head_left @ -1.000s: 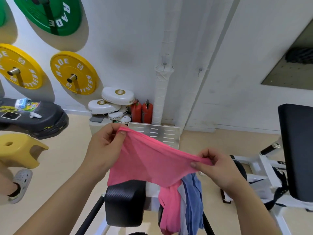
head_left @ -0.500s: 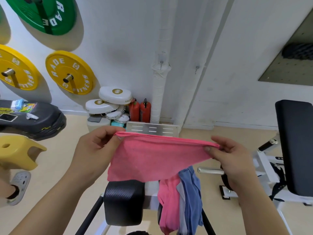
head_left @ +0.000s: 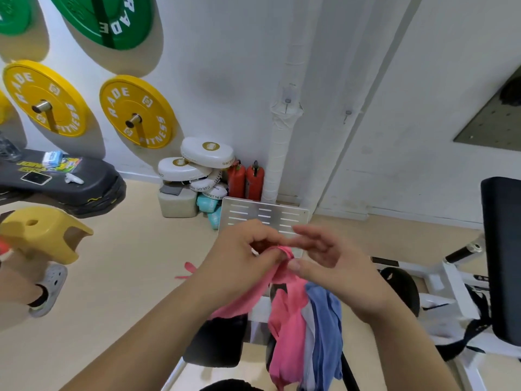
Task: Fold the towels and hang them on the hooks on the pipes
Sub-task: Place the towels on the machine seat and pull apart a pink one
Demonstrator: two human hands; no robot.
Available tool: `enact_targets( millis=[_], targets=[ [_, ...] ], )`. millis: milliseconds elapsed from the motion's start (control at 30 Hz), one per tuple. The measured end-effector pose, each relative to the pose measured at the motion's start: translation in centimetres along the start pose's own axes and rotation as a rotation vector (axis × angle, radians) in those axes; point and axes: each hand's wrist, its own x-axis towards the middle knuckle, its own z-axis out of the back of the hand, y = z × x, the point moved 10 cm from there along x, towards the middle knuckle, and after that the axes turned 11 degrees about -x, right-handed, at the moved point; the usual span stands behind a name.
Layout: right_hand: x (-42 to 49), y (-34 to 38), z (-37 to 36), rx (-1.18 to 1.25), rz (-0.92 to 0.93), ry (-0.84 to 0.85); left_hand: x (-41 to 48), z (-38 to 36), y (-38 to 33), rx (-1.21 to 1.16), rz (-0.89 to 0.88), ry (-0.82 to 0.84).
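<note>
Right now my left hand (head_left: 242, 258) and right hand (head_left: 338, 273) meet in front of me, both on the top edge of the pink towel (head_left: 245, 301). My left fingers are curled round the gathered cloth. My right thumb and forefinger pinch the same bunched edge, with the other right fingers spread loose above it. The towel hangs down and to the left under my left wrist.

Just below, a second pink towel (head_left: 287, 334) and a blue towel (head_left: 324, 328) lie draped side by side over the frame beside a black pad (head_left: 217, 345).

Beyond my hands stands a slotted metal plate (head_left: 262, 213). Behind it a white wrapped pipe (head_left: 279, 153) runs up the wall and carries a small hook (head_left: 287, 102). A second hook (head_left: 348, 113) sits to its right.

Two red fire extinguishers (head_left: 245, 180) stand at the pipe's foot, next to stacked white pads (head_left: 207, 150). One lower pad reads "STARLIGHT". On the wall, two yellow weight plates (head_left: 138, 111) read "RADE FITNESS", and a green plate (head_left: 110, 15) reads "RADE".
</note>
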Motion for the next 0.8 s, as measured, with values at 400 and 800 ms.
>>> enact_targets(
  millis=[400, 800],
  targets=[
    [-0.2, -2.1, 0.0, 0.036, -0.057, -0.224, -0.8, -2.4, 4.6, -0.022, 0.132, 0.249],
    [-6.5, -6.9, 13.2, -0.155, -0.165, -0.889, -1.2, -1.0, 8.8, 0.136, 0.328, 0.332]
  ],
)
